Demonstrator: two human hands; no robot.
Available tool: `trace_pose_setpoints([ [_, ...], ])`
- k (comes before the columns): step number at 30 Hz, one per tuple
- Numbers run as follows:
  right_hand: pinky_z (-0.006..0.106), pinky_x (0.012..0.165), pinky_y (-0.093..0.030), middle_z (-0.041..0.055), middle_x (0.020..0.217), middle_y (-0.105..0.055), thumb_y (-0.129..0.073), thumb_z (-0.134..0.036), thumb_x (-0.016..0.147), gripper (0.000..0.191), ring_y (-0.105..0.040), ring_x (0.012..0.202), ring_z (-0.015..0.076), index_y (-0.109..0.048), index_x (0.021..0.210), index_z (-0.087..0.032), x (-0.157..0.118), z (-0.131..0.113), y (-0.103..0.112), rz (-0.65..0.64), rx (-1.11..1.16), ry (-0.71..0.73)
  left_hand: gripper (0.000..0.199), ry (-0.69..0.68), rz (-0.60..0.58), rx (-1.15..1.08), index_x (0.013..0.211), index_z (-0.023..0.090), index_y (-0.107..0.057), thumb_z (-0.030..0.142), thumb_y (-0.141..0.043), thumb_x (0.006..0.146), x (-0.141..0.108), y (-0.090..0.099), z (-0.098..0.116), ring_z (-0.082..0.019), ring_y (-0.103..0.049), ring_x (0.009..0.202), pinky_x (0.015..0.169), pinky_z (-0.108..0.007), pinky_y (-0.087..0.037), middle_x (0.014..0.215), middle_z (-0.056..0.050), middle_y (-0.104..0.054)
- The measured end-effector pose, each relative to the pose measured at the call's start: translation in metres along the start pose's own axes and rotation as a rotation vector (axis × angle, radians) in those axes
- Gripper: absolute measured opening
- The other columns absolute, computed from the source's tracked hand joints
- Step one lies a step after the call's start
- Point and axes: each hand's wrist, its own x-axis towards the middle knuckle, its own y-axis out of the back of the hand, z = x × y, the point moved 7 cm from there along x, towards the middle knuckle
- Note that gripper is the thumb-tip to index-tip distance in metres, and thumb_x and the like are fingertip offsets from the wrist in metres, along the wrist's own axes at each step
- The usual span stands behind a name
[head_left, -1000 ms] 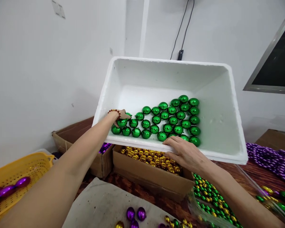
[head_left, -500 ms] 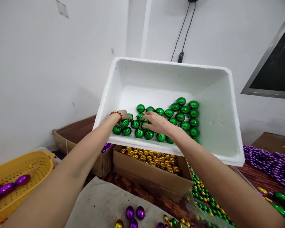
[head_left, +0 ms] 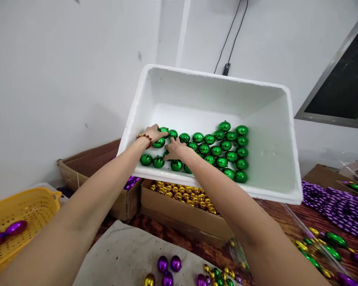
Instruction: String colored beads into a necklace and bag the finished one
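A white foam box (head_left: 220, 89) stands tilted toward me, with many shiny green balls (head_left: 216, 151) on its floor, mostly toward the middle and right. My left hand (head_left: 154, 134), below a red bead bracelet, is at the left side of the box with its fingers apart, touching green balls beside the thumb and under the palm. My right hand (head_left: 176, 149) reaches in just right of it, fingers spread over the balls, its fingertips partly covering a green one. Two green balls (head_left: 152, 160) lie near the front left edge, below my left hand.
Below the box, a cardboard box (head_left: 179, 222) holds gold balls. At the left are another carton (head_left: 89, 159) and a yellow basket (head_left: 38, 198) with purple beads. Purple and gold balls lie on a grey cloth (head_left: 122, 254). Purple bead strands (head_left: 340, 208) lie at right.
My left hand has moved up and slightly back in the box. My right hand has moved left, closer to it. Several green balls near the hands have shifted, and the view has turned slightly.
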Motion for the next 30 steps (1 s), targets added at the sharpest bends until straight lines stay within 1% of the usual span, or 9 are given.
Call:
trace_pose_setpoints([
  [6,0.056,0.092,-0.048,0.0239,0.139,-0.041,-0.075,-0.05,0.076,0.064,-0.034,0.132,0.0475,-0.063,0.125,-0.011,0.001,0.009,-0.01,-0.098,0.077,-0.053,0.05,-0.108,-0.003,-0.601,0.118,0.021,-0.055,0.05,-0.071,0.081,-0.033,0.018,0.016,-0.024,-0.066,0.088,0.061,-0.028,-0.055,0.112,-0.012,-0.066],
  [9,0.049,0.095,-0.048,0.0194,0.138,-0.042,-0.067,-0.057,0.08,0.062,-0.04,0.129,0.0418,-0.063,0.124,-0.014,-0.002,0.017,0.002,-0.053,0.137,-0.007,0.051,-0.201,0.008,-0.761,0.114,0.022,-0.057,0.056,-0.071,0.079,-0.063,0.032,0.015,-0.019,-0.065,0.075,0.057,-0.027,-0.053,0.101,-0.008,-0.066],
  [12,0.047,0.093,-0.049,0.0176,0.137,-0.043,-0.06,-0.065,0.081,0.065,-0.046,0.122,0.0384,-0.061,0.124,-0.016,-0.011,0.032,0.021,0.032,0.23,0.012,0.047,-0.231,0.081,-0.81,0.111,0.023,-0.06,0.056,-0.07,0.079,-0.086,0.041,0.002,-0.014,-0.062,0.069,0.056,-0.025,-0.052,0.107,-0.006,-0.064],
  [17,0.047,0.094,-0.048,0.0185,0.132,-0.049,-0.066,-0.064,0.076,0.06,-0.051,0.113,0.0347,-0.066,0.11,-0.014,-0.064,0.059,0.049,0.294,0.471,-0.024,0.043,-0.251,0.099,-0.886,0.108,0.019,-0.06,0.048,-0.073,0.08,-0.079,0.035,-0.011,-0.012,-0.062,0.069,0.058,-0.024,-0.053,0.107,-0.008,-0.064],
  [19,0.045,0.091,-0.049,0.0174,0.129,-0.052,-0.064,-0.067,0.078,0.062,-0.054,0.107,0.0319,-0.066,0.109,-0.014,-0.096,0.069,0.052,0.392,0.611,-0.064,0.039,-0.303,0.106,-0.93,0.11,0.018,-0.059,0.044,-0.071,0.084,-0.069,0.037,-0.006,-0.014,-0.064,0.075,0.063,-0.025,-0.054,0.108,-0.009,-0.064],
  [22,0.042,0.086,-0.049,0.0126,0.112,-0.061,-0.062,-0.068,0.081,0.059,-0.057,0.098,0.0272,-0.064,0.11,-0.016,-0.128,0.081,0.047,0.427,0.804,-0.147,0.032,-0.376,0.14,-1.021,0.116,0.017,-0.054,0.039,-0.061,0.093,-0.064,0.051,0.007,-0.016,-0.066,0.088,0.07,-0.028,-0.056,0.114,-0.008,-0.063],
  [24,0.041,0.084,-0.047,0.0091,0.1,-0.062,-0.061,-0.066,0.083,0.057,-0.056,0.09,0.0228,-0.064,0.107,-0.015,-0.128,0.087,0.042,0.398,0.886,-0.184,0.03,-0.415,0.163,-1.069,0.12,0.021,-0.051,0.041,-0.05,0.099,-0.073,0.062,0.015,-0.016,-0.065,0.093,0.07,-0.028,-0.057,0.12,-0.006,-0.062],
  [27,0.042,0.082,-0.045,0.0038,0.085,-0.056,-0.062,-0.061,0.085,0.049,-0.052,0.081,0.0176,-0.063,0.098,-0.014,-0.104,0.101,0.044,0.44,0.931,-0.215,0.033,-0.467,0.159,-1.088,0.123,0.026,-0.05,0.048,-0.04,0.101,-0.108,0.069,0.021,-0.017,-0.066,0.093,0.066,-0.029,-0.059,0.123,-0.003,-0.061],
  [30,0.043,0.081,-0.047,0.0023,0.08,-0.05,-0.071,-0.054,0.078,0.037,-0.053,0.084,0.0216,-0.059,0.083,-0.02,-0.074,0.121,0.05,0.591,0.927,-0.259,0.032,-0.498,0.09,-0.998,0.124,0.028,-0.053,0.045,-0.052,0.097,-0.164,0.049,0.008,-0.021,-0.065,0.104,0.078,-0.035,-0.06,0.128,-0.003,-0.059],
])
